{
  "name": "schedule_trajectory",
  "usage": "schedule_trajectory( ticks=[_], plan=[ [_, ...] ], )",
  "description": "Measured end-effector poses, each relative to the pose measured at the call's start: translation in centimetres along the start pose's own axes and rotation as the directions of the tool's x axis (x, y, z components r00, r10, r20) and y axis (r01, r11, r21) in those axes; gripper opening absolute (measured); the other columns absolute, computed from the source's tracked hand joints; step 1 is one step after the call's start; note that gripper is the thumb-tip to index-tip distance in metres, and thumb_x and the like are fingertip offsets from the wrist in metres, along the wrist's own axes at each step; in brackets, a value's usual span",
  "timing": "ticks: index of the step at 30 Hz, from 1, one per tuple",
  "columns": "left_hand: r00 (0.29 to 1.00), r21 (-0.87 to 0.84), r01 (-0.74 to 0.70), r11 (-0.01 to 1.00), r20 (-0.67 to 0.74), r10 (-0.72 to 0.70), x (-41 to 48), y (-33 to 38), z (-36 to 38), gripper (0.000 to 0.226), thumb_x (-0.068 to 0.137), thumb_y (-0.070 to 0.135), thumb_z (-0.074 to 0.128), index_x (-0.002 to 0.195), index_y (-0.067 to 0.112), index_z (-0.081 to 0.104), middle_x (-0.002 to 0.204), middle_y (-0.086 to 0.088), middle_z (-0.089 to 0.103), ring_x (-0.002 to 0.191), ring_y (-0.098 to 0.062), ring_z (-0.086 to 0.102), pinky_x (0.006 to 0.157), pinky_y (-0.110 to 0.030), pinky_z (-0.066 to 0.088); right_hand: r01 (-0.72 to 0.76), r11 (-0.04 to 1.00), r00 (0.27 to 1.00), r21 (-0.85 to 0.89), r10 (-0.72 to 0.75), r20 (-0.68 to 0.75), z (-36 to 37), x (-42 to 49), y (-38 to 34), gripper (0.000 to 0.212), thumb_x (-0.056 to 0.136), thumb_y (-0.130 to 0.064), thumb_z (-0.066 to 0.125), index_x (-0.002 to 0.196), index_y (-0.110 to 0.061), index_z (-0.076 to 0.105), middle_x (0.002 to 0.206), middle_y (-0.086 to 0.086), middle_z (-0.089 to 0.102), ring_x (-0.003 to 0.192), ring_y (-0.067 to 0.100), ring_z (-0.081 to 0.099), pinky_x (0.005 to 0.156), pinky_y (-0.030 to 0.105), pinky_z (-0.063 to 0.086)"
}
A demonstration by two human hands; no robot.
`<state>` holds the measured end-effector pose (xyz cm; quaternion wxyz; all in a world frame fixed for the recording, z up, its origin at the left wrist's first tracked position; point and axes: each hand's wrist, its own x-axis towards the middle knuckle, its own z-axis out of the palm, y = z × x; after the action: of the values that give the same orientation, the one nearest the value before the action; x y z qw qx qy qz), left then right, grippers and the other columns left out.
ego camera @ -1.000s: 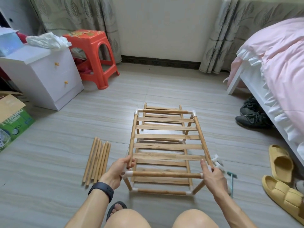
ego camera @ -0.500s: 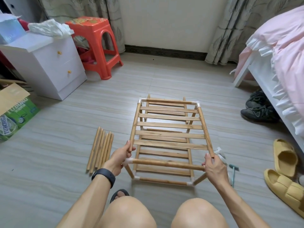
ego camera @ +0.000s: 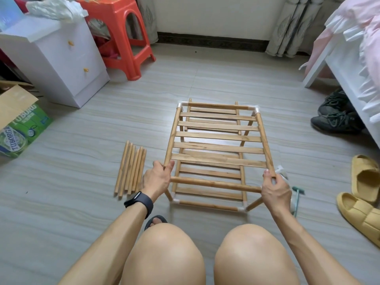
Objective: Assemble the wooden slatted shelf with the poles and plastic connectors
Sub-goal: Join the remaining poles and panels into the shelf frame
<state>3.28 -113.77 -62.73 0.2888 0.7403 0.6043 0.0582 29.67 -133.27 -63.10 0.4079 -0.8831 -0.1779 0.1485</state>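
A two-tier wooden slatted shelf [ego camera: 219,148] stands on the floor in front of my knees, its poles joined by white plastic connectors [ego camera: 256,109] at the corners. My left hand [ego camera: 157,178] grips the near left corner of the top tier, thumb on the side pole. My right hand [ego camera: 274,190] grips the near right corner, fingers curled round the pole end. A front pole [ego camera: 216,184] runs between my hands. Several loose poles [ego camera: 130,168] lie side by side on the floor to the left of the shelf.
A white drawer cabinet [ego camera: 61,58] and an orange stool [ego camera: 123,38] stand at the back left, a green cardboard box [ego camera: 22,124] at the left edge. A bed [ego camera: 349,64] fills the right side, with black shoes [ego camera: 335,116] and yellow slippers [ego camera: 364,194] beside it. A small teal tool [ego camera: 297,197] lies by my right hand.
The view has tilted down and moved closer. Both hands stay on the shelf's near corners; the left hand has slid slightly up the side pole.
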Motion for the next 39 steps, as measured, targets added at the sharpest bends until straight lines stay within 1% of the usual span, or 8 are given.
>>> schedule_trajectory(
  ticks=[5,10,16,20,25,30,35,39],
  plan=[
    [0.997,0.048,0.073,0.996,0.024,-0.074,1.0,0.6,0.3,0.069,0.101,0.064,0.014,0.099,0.012,0.06,0.086,-0.005,0.068,0.076,-0.023,0.063,0.07,-0.037,0.054,0.083,0.996,0.996,-0.039,-0.082,0.034,-0.4,-0.9,-0.3,0.032,0.104,-0.042,0.042,0.095,-0.017,0.06,0.071,0.005,0.055,0.069,0.024,0.052,0.062,0.035,0.036],
    [0.985,-0.403,0.15,0.903,0.139,-0.101,0.2,1.7,0.3,0.04,0.108,0.044,0.031,0.112,0.013,0.056,0.096,-0.004,0.069,0.094,-0.02,0.062,0.085,-0.039,0.047,-0.061,0.997,0.994,-0.045,0.065,0.088,0.2,0.3,0.6,0.042,0.104,-0.045,0.037,0.103,-0.011,0.063,0.098,0.015,0.066,0.094,0.036,0.058,0.079,0.04,0.044],
    [0.982,-0.602,0.177,0.778,0.157,-0.102,-0.4,0.9,0.5,0.033,0.107,0.037,0.043,0.112,0.009,0.06,0.087,-0.003,0.068,0.088,-0.019,0.063,0.082,-0.037,0.046,-0.047,0.999,0.997,-0.015,0.048,0.061,0.3,-0.1,0.6,0.038,0.105,-0.04,0.038,0.098,-0.007,0.058,0.088,0.014,0.061,0.086,0.035,0.056,0.072,0.039,0.038],
    [0.977,-0.594,0.204,0.778,0.179,-0.12,-0.3,1.2,0.4,0.036,0.107,0.041,0.039,0.106,0.012,0.059,0.089,-0.003,0.064,0.088,-0.02,0.059,0.081,-0.036,0.043,-0.066,0.994,0.996,0.082,0.061,0.058,0.4,0.0,0.3,0.053,0.107,-0.048,0.03,0.089,-0.009,0.061,0.083,0.012,0.063,0.08,0.029,0.057,0.071,0.037,0.039],
    [0.979,-0.469,0.183,0.864,0.171,-0.115,0.2,1.5,0.3,0.047,0.107,0.05,0.03,0.094,0.013,0.057,0.087,-0.004,0.054,0.079,-0.018,0.05,0.069,-0.033,0.04,-0.131,0.976,0.978,0.172,0.1,0.181,0.0,1.4,0.2,0.049,0.107,-0.046,0.03,0.078,-0.015,0.055,0.077,0.004,0.062,0.079,0.022,0.055,0.076,0.038,0.041],
    [0.968,-0.635,0.225,0.739,0.23,-0.098,0.4,1.2,0.1,0.037,0.108,0.04,0.038,0.084,0.017,0.055,0.07,0.001,0.05,0.067,-0.013,0.042,0.066,-0.029,0.036,-0.137,0.96,0.977,0.243,0.09,0.195,0.4,1.7,0.8,0.041,0.108,-0.041,0.033,0.093,-0.015,0.062,0.078,0.002,0.057,0.08,0.02,0.053,0.072,0.035,0.041],
    [0.957,-0.634,0.254,0.731,0.273,-0.096,0.1,1.0,-0.2,0.044,0.107,0.049,0.032,0.082,0.018,0.052,0.072,0.0,0.051,0.069,-0.015,0.043,0.069,-0.031,0.036,-0.108,0.981,0.993,0.162,0.098,0.071,1.0,1.2,0.5,0.045,0.104,-0.036,0.036,0.083,-0.006,0.062,0.073,0.007,0.061,0.075,0.025,0.057,0.077,0.045,0.047],
    [0.953,-0.661,0.282,0.695,0.277,-0.123,0.3,1.0,0.0,0.048,0.106,0.052,0.029,0.086,0.017,0.055,0.072,0.001,0.053,0.069,-0.016,0.045,0.071,-0.032,0.038,-0.122,0.984,0.992,0.128,0.118,0.039,1.4,1.7,0.5,0.047,0.101,-0.037,0.037,0.085,-0.002,0.064,0.081,0.017,0.067,0.081,0.033,0.061,0.072,0.042,0.046]
  ],
)
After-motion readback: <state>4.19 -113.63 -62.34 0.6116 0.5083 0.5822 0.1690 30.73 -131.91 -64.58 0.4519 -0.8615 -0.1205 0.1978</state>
